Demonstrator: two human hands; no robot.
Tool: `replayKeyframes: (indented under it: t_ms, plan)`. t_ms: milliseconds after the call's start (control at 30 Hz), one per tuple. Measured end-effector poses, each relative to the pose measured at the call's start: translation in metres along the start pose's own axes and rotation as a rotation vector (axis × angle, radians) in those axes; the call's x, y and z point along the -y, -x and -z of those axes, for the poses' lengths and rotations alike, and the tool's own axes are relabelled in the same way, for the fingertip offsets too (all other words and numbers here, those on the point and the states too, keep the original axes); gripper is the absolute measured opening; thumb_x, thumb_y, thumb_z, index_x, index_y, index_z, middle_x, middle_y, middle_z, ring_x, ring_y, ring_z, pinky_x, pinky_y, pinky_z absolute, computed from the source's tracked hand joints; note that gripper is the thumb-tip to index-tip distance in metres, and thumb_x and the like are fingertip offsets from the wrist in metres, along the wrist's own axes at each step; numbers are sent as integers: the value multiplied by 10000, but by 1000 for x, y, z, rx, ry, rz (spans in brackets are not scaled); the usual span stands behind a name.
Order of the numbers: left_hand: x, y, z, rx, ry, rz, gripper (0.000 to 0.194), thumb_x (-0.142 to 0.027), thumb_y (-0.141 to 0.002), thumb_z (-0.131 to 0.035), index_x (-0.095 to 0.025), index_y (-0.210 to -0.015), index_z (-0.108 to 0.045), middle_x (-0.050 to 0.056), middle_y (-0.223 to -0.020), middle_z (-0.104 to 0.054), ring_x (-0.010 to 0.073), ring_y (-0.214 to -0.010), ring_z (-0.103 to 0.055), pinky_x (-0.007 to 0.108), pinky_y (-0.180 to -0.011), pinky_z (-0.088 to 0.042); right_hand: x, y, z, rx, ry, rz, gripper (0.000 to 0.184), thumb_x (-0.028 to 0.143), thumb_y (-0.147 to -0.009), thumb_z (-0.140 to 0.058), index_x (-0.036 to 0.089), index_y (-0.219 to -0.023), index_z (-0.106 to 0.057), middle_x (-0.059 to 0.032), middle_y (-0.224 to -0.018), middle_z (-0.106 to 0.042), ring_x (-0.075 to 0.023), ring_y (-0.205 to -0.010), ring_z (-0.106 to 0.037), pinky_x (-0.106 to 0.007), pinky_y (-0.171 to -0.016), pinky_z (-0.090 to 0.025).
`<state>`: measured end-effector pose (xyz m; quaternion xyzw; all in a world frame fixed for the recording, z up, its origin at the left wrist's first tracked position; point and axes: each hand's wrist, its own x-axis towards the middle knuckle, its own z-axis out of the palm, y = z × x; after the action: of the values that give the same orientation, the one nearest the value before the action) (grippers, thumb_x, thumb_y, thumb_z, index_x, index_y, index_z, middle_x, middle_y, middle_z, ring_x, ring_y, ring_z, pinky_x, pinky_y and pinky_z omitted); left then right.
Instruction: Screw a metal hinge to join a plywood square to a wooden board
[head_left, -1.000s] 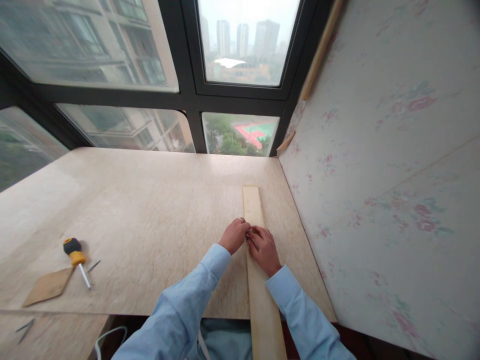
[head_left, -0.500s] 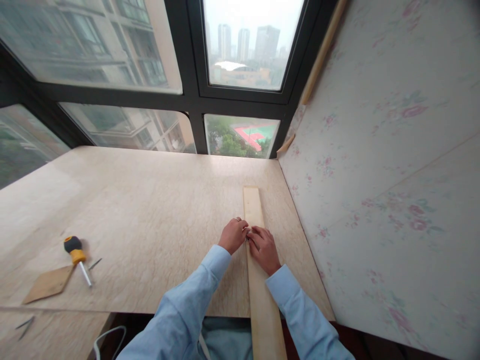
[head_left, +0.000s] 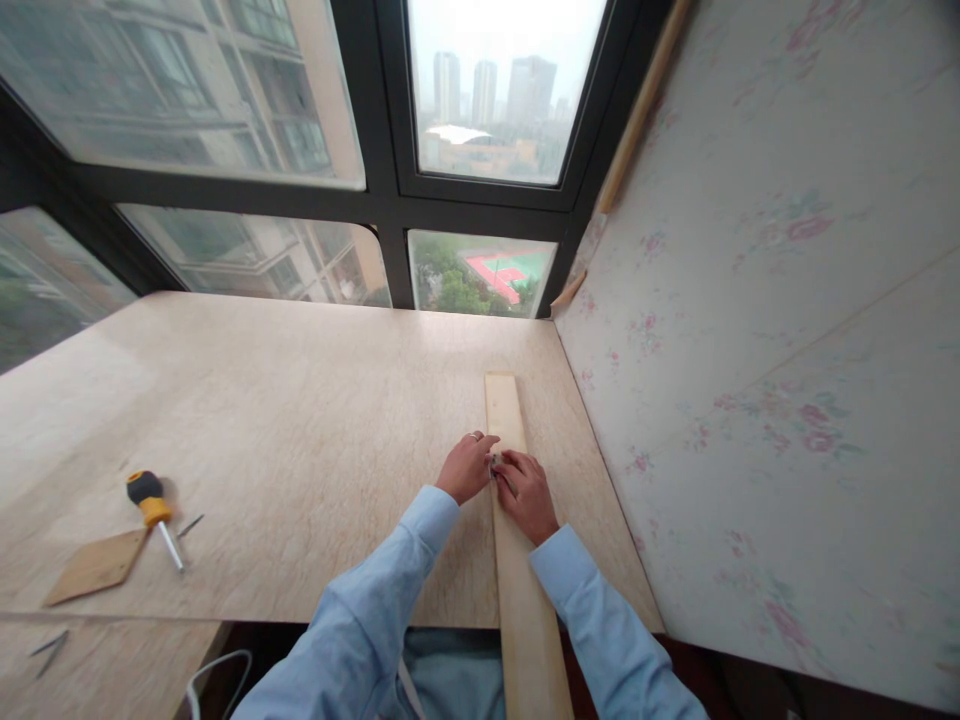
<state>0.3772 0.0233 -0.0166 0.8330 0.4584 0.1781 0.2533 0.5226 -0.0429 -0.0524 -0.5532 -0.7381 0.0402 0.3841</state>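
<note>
A long pale wooden plank point(head_left: 506, 415) lies lengthwise on the beige marbled table point(head_left: 300, 430), its near end running past the table's front edge toward me. My left hand point(head_left: 466, 467) rests at the plank's left edge with fingers curled and a ring on one finger. On top of the plank, my right hand point(head_left: 526, 493) has its fingers bunched together. The two hands meet in a pinch over a small greyish thing that I cannot make out. Light blue sleeves cover both arms.
A screwdriver point(head_left: 154, 510) with a yellow and black handle lies at the table's left, beside a thin brown wood piece point(head_left: 94, 567) and small nails point(head_left: 189, 526). More nails point(head_left: 49, 645) lie on a lower board. A floral panel point(head_left: 750, 350) stands along the right. Windows lie behind.
The hands stay together on the plank in the same pinch. Only the view has shifted slightly.
</note>
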Motion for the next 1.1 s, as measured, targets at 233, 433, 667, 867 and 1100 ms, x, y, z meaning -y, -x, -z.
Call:
replayKeyframes:
  t_ms: [233,433,667,867,1100]
  plan:
    - [-5,2,-1,-17,-16,58,205,-229,-897,-507,-132,-1012,-647,93,-1016,-606,193,-974,-568,293,-846,-451,0,0,0,10,7,12,220,142,-854,-538,168,-1011,-690,-109,-1096,-612,-235,-1036,-514,-398,-918,-427]
    - [-6,-4,-7,27,-83,82,228,-169,-901,-444,-159,-917,-671,89,-962,-605,184,-910,-579,280,-768,-453,0,-1,1,-2,3,27,203,140,-849,-544,160,-980,-697,-115,-1088,-615,-236,-1032,-522,-402,-911,-432]
    - [4,8,-7,-76,120,45,359,-86,-862,-469,-126,-1197,-589,99,-1055,-622,192,-993,-559,313,-891,-448,-2,1,-1,-7,27,40,189,156,-864,-534,164,-955,-700,-121,-1087,-620,-236,-1039,-528,-409,-920,-439]
    - [24,55,-8,-214,248,113,267,-100,-866,-477,-124,-1096,-612,94,-988,-627,174,-894,-573,337,-860,-466,-6,2,-2,7,57,80,199,186,-889,-516,180,-977,-694,-107,-1096,-636,-225,-1049,-541,-418,-928,-442]
    - [36,113,0,-268,299,203,262,-106,-842,-493,-129,-1069,-622,88,-970,-631,171,-861,-578,330,-830,-476,-13,4,-3,4,45,134,233,243,-910,-486,186,-1022,-682,-100,-1077,-657,-219,-1034,-579,-426,-912,-468]
